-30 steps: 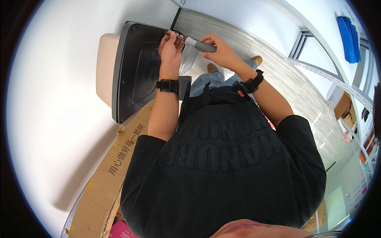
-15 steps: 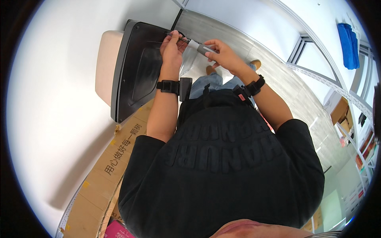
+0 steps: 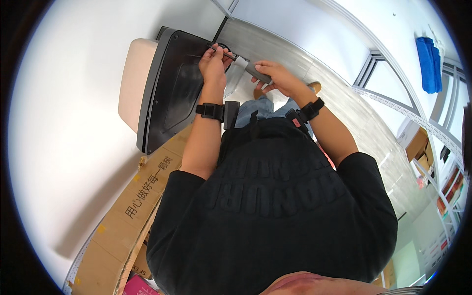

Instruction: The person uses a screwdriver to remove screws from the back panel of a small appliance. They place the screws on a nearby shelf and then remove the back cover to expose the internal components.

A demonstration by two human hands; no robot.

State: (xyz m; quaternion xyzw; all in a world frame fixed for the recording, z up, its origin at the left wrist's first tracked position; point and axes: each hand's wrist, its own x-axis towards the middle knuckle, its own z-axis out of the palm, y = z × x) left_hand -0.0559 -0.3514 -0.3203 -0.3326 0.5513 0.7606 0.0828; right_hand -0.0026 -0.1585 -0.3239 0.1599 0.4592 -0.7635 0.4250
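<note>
Against the white wall, two hands work at the top edge of a black appliance back panel.

Largest is the white wall [image 3: 73,123], with flattened cardboard boxes [image 3: 132,206] leaning low against it; the person's black shirt [image 3: 275,211] fills the foreground and hides the floor below. The black panel [image 3: 172,93], with a beige housing [image 3: 135,78] behind it, stands upright by the wall. A blue cloth [image 3: 429,64] hangs far right. The left hand [image 3: 215,64] is closed on a thin black cable [image 3: 221,49] at the panel's upper corner. The right hand [image 3: 275,76] is wrapped around a grey-handled tool [image 3: 250,68], its tip just beside the left fingers.
</note>
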